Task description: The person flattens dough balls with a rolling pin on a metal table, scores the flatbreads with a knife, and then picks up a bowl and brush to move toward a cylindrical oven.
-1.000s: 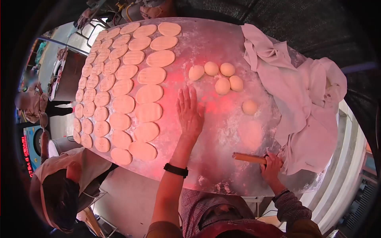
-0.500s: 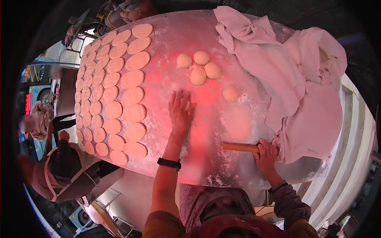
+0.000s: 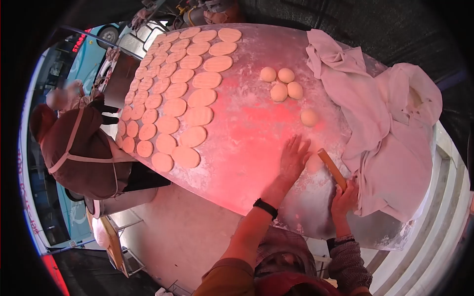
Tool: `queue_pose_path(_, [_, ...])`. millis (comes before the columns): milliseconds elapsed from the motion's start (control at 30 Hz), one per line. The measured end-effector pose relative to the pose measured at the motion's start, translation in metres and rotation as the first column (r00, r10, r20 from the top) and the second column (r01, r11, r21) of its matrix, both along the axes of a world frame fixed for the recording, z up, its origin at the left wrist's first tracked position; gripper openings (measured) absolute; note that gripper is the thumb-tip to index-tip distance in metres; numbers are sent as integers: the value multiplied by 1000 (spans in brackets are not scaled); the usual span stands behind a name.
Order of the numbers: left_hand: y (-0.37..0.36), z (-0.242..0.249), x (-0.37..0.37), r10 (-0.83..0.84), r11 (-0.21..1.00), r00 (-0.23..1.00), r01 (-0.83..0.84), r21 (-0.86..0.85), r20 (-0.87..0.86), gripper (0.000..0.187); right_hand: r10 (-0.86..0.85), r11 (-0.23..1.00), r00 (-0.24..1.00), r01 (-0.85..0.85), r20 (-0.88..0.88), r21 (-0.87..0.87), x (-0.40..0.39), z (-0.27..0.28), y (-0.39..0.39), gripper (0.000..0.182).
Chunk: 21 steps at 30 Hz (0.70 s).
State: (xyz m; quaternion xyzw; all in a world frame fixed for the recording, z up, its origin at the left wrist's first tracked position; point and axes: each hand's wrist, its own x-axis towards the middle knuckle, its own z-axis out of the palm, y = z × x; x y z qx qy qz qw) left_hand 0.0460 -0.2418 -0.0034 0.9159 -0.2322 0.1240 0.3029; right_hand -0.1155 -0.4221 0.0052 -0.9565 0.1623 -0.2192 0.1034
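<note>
My left hand (image 3: 295, 157) lies over the floured table with its fingers stretched out, at the left edge of a flattened dough piece (image 3: 314, 163). My right hand (image 3: 344, 197) is wrapped round one end of a short wooden rolling pin (image 3: 332, 169). The pin slants up and left, its free end near the flattened dough. Just above is a single dough ball (image 3: 309, 117), and beyond it several more dough balls (image 3: 279, 92) sit in a cluster. Whether my left palm touches dough underneath is hidden.
Rows of flat dough rounds (image 3: 198, 115) cover the left part of the metal table (image 3: 237, 163). A large pale cloth (image 3: 385, 153) lies bunched along the right side. A person in an apron (image 3: 89, 148) stands at the left end. Pale steps (image 3: 447, 197) are at the right.
My left hand has moved right, to the flattened dough. The rolling pin in my right hand has turned from level to slanted. The camera view has swung left.
</note>
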Motion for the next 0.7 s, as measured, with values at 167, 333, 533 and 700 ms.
queue_pose_path(167, [45, -4, -16, -136, 975, 980, 107, -197, -145, 43, 48, 999, 998, -49, 29, 3, 3, 0, 2, 31])
queue_pose_path(333, [112, 18, -26, -56, 988, 992, 72, 135, -115, 38, 17, 1000, 999, -17, -50, -12, 4, 1, 5, 33])
queue_pose_path(533, [65, -4, -59, -101, 995, 985, 99, -19, -139, 42, 43, 998, 998, -45, -55, -37, 5, 2, 6, 34])
queue_pose_path(700, [114, 8, -54, 59, 995, 956, -34, 89, -289, 46, 42, 997, 997, -47, -67, -69, 7, 1, 7, 34])
